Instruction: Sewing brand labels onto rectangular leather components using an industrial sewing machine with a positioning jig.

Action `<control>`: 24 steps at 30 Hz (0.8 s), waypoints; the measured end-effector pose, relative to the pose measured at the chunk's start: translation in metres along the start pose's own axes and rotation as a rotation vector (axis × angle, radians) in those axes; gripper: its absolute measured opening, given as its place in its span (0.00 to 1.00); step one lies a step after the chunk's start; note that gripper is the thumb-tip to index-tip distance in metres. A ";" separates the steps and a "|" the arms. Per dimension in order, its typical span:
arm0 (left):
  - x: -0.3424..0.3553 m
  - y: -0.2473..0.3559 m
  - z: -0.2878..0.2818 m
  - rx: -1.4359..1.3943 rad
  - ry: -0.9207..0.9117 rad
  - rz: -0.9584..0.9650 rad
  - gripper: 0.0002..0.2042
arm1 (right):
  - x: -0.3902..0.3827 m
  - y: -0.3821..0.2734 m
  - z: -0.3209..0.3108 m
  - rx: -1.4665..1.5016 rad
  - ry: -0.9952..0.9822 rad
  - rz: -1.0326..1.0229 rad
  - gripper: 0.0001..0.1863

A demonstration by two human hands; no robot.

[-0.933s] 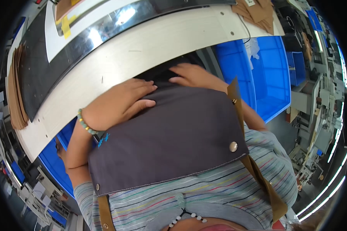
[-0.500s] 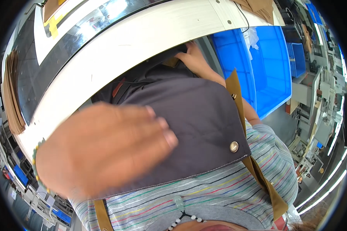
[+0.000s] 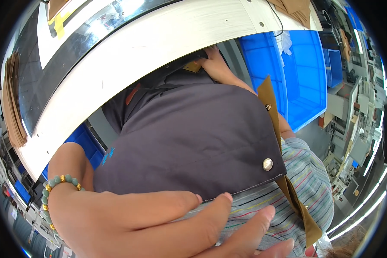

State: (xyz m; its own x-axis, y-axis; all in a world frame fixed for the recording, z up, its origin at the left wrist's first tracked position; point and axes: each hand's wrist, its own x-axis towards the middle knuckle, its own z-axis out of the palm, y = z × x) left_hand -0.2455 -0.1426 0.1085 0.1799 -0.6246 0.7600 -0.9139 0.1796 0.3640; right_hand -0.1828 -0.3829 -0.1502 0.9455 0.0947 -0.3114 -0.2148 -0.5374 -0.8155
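My left hand [image 3: 155, 223] is large in the lower left, fingers spread over the lower edge of the dark grey fabric item [image 3: 185, 137] and my striped shirt [image 3: 303, 161]. The item lies across my front under the table edge, with blue stitching, a metal snap [image 3: 267, 164] and an olive strap [image 3: 290, 191] at its right side. Farther up, my right hand [image 3: 215, 64] is closed on the dark fabric beside a small tan patch [image 3: 192, 66]; its fingertips are partly hidden.
The white table [image 3: 150, 43] has a shiny metal strip and brown pieces stacked at the far left [image 3: 13, 103] and top right [image 3: 293, 10]. Blue bins [image 3: 305, 77] stand beside it on the right, with more blue plastic under the table at left. Work benches fill the background.
My left hand has moved from atop the fabric down toward me, uncovering the blue stitching. My right hand has moved up and deeper under the table edge, exposing more dark folds.
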 end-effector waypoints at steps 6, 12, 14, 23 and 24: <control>-0.010 -0.012 -0.007 -0.061 -0.043 -0.115 0.12 | -0.001 0.010 -0.012 0.279 -0.024 -0.073 0.33; -0.024 -0.011 -0.005 -0.143 -0.093 -0.234 0.15 | -0.025 0.000 -0.040 0.151 -0.110 -0.590 0.14; -0.026 -0.014 -0.002 -0.180 -0.115 -0.270 0.16 | -0.022 -0.003 -0.031 -0.350 0.019 -0.760 0.12; -0.031 -0.031 0.012 -0.345 -0.219 -0.407 0.21 | 0.002 -0.027 -0.015 -0.557 -0.073 -0.613 0.17; -0.031 -0.033 0.014 -0.364 -0.233 -0.421 0.21 | 0.002 -0.027 -0.014 -0.557 -0.070 -0.611 0.17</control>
State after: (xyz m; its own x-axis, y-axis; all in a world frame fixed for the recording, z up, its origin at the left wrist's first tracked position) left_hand -0.2254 -0.1398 0.0655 0.3774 -0.8411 0.3874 -0.5907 0.1035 0.8002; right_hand -0.1713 -0.3804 -0.1223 0.8350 0.5465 0.0637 0.5018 -0.7089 -0.4957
